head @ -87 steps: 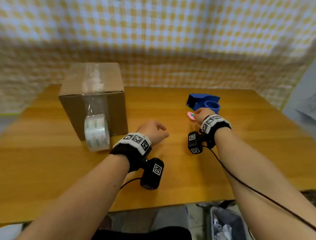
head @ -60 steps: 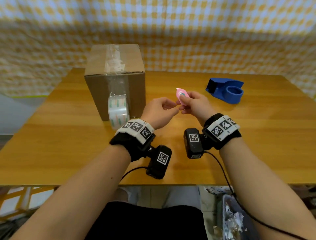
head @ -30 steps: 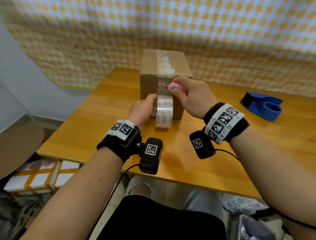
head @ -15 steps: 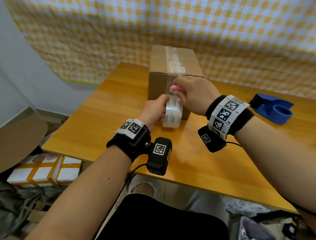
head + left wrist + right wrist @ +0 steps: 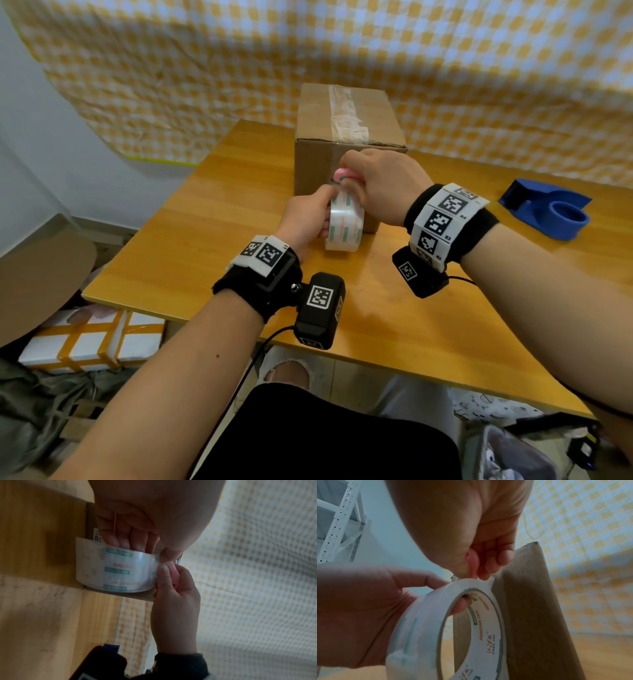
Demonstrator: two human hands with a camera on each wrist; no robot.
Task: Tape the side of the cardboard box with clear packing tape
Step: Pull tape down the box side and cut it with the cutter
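A brown cardboard box [image 5: 318, 164] stands on the wooden table [image 5: 212, 246], with clear tape along its top. My left hand [image 5: 306, 219] grips a roll of clear packing tape [image 5: 344, 226] held upright against the box's near side, fingers through its core [image 5: 462, 605]. My right hand [image 5: 380, 185] pinches a small pink cutter [image 5: 344, 175] just above the roll, where the tape leaves it. The left wrist view shows the roll [image 5: 118, 572] against the box, with the pink cutter [image 5: 174, 574] at its edge. Any blade is hidden.
A blue tape dispenser [image 5: 548, 212] sits at the right of the table. White taped boxes [image 5: 92, 339] and clutter lie on the floor at left, and a bin [image 5: 520, 455] stands below at right. A yellow checked cloth [image 5: 342, 51] hangs behind.
My right hand picked the pink cutter up from the table and brought it to the box. My left hand took hold of the roll hanging there. In the last half second, hardly anything shifted.
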